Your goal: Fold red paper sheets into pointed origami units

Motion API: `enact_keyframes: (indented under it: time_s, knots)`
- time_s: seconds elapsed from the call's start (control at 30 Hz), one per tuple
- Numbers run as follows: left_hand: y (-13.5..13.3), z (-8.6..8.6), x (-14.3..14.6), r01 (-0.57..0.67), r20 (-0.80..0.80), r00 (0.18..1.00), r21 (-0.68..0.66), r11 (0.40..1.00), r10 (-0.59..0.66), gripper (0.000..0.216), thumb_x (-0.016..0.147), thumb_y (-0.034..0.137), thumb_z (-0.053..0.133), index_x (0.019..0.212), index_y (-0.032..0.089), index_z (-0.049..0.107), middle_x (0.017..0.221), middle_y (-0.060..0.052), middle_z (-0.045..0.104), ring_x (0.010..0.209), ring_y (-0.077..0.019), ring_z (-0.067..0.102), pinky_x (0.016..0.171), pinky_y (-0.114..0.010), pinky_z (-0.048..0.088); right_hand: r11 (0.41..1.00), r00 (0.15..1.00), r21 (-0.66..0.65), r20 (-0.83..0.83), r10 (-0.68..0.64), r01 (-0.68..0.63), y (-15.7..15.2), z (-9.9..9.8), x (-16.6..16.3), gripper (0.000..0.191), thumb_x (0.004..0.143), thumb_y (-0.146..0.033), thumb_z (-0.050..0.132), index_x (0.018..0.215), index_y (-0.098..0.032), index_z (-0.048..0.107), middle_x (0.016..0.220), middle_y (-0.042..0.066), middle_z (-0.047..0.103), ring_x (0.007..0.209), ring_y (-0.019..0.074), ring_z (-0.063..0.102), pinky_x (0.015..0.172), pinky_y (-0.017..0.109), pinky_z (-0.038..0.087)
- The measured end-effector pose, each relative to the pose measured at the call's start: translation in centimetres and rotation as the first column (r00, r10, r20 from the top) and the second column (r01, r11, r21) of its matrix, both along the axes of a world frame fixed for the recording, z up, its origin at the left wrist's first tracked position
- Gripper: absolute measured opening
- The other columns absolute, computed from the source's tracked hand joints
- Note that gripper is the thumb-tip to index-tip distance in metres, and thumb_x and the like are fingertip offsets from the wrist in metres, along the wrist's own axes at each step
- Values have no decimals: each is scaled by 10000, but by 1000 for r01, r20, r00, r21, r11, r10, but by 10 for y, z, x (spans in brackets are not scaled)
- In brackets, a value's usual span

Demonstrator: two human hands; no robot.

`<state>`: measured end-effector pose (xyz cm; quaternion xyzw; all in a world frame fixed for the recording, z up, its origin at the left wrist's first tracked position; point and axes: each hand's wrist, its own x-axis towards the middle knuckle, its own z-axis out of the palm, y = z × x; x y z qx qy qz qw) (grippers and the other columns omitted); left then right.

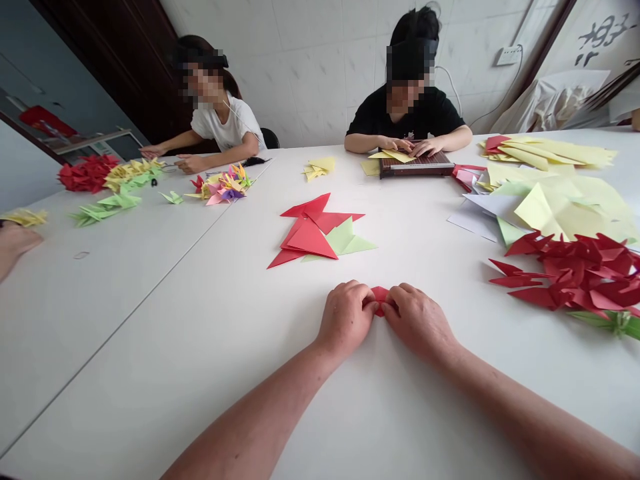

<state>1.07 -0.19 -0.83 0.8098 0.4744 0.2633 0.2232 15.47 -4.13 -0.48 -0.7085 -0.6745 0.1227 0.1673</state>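
Note:
A small piece of folded red paper (381,297) lies on the white table (240,373), pinched from both sides. My left hand (349,313) grips its left side, thumb and fingers pressed together. On the opposite side my right hand (416,315) holds it the same way. Most of the paper is covered by my fingers, so its full shape is hidden. Just beyond my hands rests a loose stack of folded red paper pieces (313,239), with a light green folded piece (349,239) partly under it.
Red folded paper cranes (575,273) are heaped at the right, below pale yellow sheets (585,200). Across the table a co-worker in black (405,117) handles yellow paper on a paper trimmer (417,165). Another co-worker (220,123) sits far left near colourful paper cranes (227,185).

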Motion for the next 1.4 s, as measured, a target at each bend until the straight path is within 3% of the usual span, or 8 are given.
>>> enact_keyframes:
  time_s: [0.13,0.27,0.43,0.6,0.73,1.03,1.4]
  knots:
    - [0,2,3,13,-20,1000,11,1000,-13,178,785,92,569,648,191,514,674,41,578,653,-122,482,654,-271,396,1000,1000,10,4,-2,2,0,0,-1,143,849,-168,470,715,-215,454,685,-18,535,614,129,486,511,237,287]
    - [0,0,0,64,-101,993,86,994,-55,216,839,74,496,677,194,573,693,31,566,655,-114,478,649,-257,392,993,997,89,35,68,-71,-2,-6,1,170,857,-107,454,769,-217,549,713,-13,546,636,122,495,518,221,281]
    - [-6,-1,-15,312,-356,911,269,911,-207,243,886,60,448,903,208,640,802,-2,564,741,-137,488,684,-276,408,956,956,203,245,161,-213,-5,-13,9,240,797,-4,458,784,-191,608,731,13,543,595,118,441,507,233,261]
    - [-18,3,-23,312,-457,877,310,898,-147,235,905,75,425,958,196,620,874,-23,574,787,-155,493,694,-309,416,884,871,277,430,237,-377,-18,-12,17,220,768,-3,489,785,-178,620,771,44,565,649,154,452,568,277,293]
    - [-25,3,-26,310,-487,864,324,894,-124,293,894,47,407,1073,186,593,940,-32,603,819,-164,512,713,-331,424,893,836,238,499,226,-383,-28,-9,17,249,755,17,471,829,-163,626,775,58,564,667,168,471,566,292,301]
    - [-29,5,-30,288,-463,878,309,906,-121,293,896,47,407,1047,200,607,977,-29,625,861,-171,540,759,-342,444,935,840,53,459,291,-352,-31,-2,17,287,792,0,451,956,-155,628,878,82,591,761,201,531,571,300,362]
    - [-31,5,-25,314,-463,875,318,895,-143,330,855,20,410,1029,214,613,976,-35,627,854,-178,553,762,-365,481,962,866,70,456,204,-264,-43,-3,37,420,750,-2,477,1106,-173,620,942,86,603,764,204,526,604,312,382]
